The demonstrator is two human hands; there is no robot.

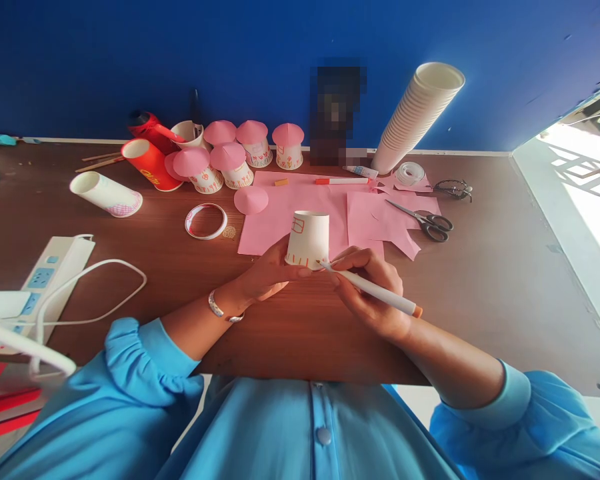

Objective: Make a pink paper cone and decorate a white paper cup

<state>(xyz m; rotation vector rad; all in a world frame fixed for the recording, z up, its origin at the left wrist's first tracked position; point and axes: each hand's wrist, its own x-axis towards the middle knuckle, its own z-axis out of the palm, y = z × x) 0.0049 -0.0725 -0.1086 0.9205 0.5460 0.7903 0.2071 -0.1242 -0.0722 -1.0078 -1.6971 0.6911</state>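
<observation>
A white paper cup (311, 237) is held upside down above the table by my left hand (266, 273), its fingers closed around the lower left side. A brown window outline is drawn near the top of the cup, and short orange strokes run along its rim. My right hand (373, 287) grips a white marker pen (377, 291) with an orange end, the tip at the cup's lower right rim. Beneath the cup lies pink paper (265, 230). An orange marker cap (281, 182) and a loose pink paper cone (251, 200) rest on that sheet.
Several decorated cups with pink cone roofs (253, 133) stand at the back. A tall cup stack (420, 113) leans against the blue wall. Scissors (425, 220), a red-capped marker (343, 181) and a tape roll (206, 221) lie around. A power strip (55, 273) with white cables sits left.
</observation>
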